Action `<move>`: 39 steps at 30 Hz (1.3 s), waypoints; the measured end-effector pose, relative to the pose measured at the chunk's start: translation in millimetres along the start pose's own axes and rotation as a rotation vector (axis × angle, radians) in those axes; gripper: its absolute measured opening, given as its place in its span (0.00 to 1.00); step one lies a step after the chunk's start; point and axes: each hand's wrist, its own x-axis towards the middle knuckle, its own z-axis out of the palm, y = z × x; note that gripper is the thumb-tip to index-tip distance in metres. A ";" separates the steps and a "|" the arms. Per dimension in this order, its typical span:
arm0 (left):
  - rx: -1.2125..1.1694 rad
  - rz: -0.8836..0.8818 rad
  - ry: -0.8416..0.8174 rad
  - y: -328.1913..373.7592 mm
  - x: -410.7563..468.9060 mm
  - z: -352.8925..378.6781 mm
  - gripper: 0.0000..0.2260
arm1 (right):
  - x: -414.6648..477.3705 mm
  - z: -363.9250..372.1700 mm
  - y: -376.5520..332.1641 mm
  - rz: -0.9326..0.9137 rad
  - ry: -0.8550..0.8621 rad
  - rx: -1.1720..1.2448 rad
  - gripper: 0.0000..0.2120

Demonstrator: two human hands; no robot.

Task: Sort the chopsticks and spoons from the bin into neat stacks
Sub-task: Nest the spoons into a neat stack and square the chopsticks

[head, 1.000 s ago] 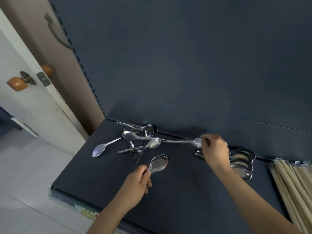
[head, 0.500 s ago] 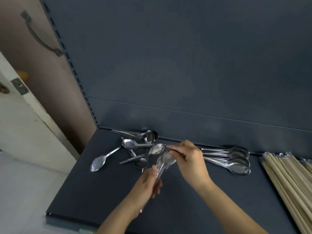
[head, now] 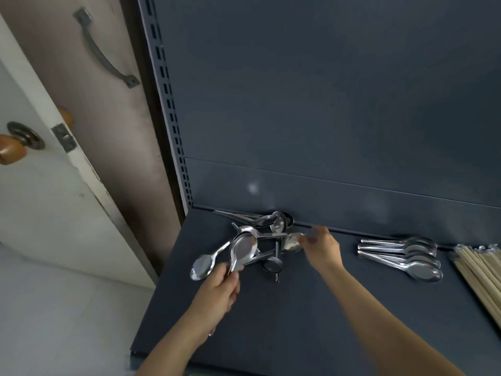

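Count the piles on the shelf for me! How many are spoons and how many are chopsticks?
Spoon piles: 2, the tangled pile and the neat row.
Chopstick piles: 1, the chopsticks.
Total: 3.
The held spoons in the left hand are not counted.

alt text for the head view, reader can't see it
A person's left hand holds nested steel spoons above a dark shelf, while the right hand reaches into a tangled spoon pile. To the right lie a neat spoon stack and bundled wooden chopsticks.
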 end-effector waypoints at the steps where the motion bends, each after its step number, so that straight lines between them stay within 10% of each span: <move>1: 0.007 0.000 -0.003 0.2 0.4 -5.5 0.08 | 2.8 2.7 0.6 0.032 -0.008 -0.003 0.11; 16: -0.008 -0.017 -0.121 4.5 13.4 2.7 0.08 | -11.9 -58.9 52.3 0.181 0.310 0.159 0.09; 27: -0.198 -0.091 -0.249 5.6 7.8 43.7 0.11 | -63.0 -65.9 5.2 -0.154 0.179 0.233 0.20; 39: -0.293 -0.120 -0.154 0.6 -10.1 18.1 0.08 | -71.7 18.7 -28.8 -0.427 0.127 0.144 0.03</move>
